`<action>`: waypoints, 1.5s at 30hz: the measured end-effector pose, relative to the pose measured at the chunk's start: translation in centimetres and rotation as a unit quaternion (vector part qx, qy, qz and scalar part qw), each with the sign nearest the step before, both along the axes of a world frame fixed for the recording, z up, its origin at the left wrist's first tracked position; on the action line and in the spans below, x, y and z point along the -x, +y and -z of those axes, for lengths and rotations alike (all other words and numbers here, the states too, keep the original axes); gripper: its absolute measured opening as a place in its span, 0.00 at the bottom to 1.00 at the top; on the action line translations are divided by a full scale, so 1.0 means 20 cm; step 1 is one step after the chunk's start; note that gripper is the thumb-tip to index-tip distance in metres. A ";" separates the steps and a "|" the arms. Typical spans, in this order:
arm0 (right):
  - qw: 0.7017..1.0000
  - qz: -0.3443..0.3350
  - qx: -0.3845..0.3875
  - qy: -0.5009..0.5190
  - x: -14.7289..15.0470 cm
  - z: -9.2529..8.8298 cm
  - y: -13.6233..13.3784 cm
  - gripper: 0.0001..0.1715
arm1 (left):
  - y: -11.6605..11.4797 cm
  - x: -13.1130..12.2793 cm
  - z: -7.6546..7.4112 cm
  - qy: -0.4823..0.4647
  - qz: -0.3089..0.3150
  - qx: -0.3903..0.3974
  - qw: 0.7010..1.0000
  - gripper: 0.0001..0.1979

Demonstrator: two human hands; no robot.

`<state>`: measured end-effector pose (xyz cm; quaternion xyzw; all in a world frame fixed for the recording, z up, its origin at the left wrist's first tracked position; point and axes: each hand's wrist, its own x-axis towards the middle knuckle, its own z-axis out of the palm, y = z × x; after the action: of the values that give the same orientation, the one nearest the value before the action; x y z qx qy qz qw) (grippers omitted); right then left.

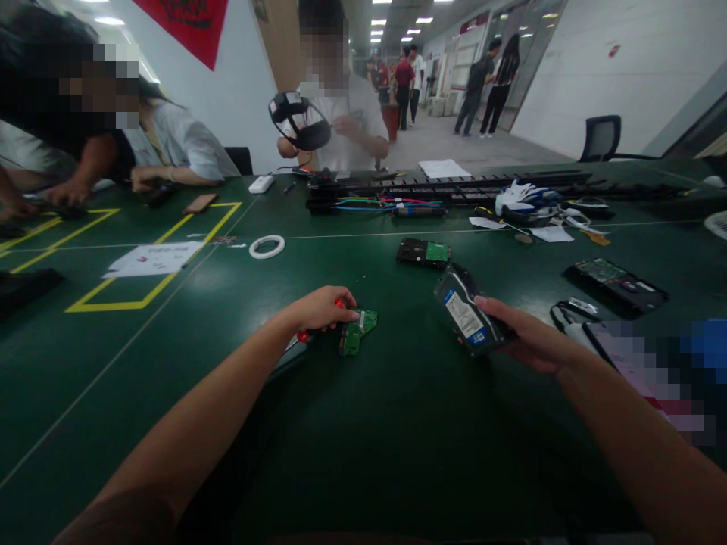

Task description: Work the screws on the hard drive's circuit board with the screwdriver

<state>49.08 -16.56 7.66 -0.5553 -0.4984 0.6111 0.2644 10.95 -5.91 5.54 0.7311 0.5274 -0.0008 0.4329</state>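
My right hand (pixel 531 334) grips a hard drive (pixel 463 314) by its right edge, thumb on top. The drive is tilted above the table, its white and blue label facing up. My left hand (pixel 329 309) is closed at the upper left of a small green circuit board (pixel 359 337), with the thumb over its edge. A red-handled tool (pixel 303 336) with a metal shaft lies under or within the left palm; its middle is hidden by the hand. Beyond the two hands lies another hard drive (pixel 423 253), its green board facing up.
A white tape ring (pixel 266 247) and printed paper (pixel 153 259) lie left. Cable bundles (pixel 391 203) and gloves (pixel 525 200) line the back. A black device with an exposed board (pixel 618 285) sits right. Across the table a person (pixel 355 113) holds a headset (pixel 300 125).
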 end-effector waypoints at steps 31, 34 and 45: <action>0.872 -0.234 -0.243 -0.355 -0.02 0.11 0.05 0.71 | 0.03 -0.03 -0.02 -0.160 -0.008 0.091 0.983 0.17; 0.874 -0.233 -0.229 -0.361 -0.07 0.11 0.16 0.70 | 0.03 -0.02 -0.02 -0.157 -0.014 0.089 0.983 0.17; 0.859 -0.263 -0.276 -0.342 0.12 0.16 0.51 0.70 | 0.05 0.00 -0.03 -0.166 -0.029 0.083 0.982 0.18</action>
<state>46.64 -6.40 4.48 -0.4819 -0.8330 0.2672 0.0493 10.96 -4.97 6.16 0.6667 0.4675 0.0895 0.5736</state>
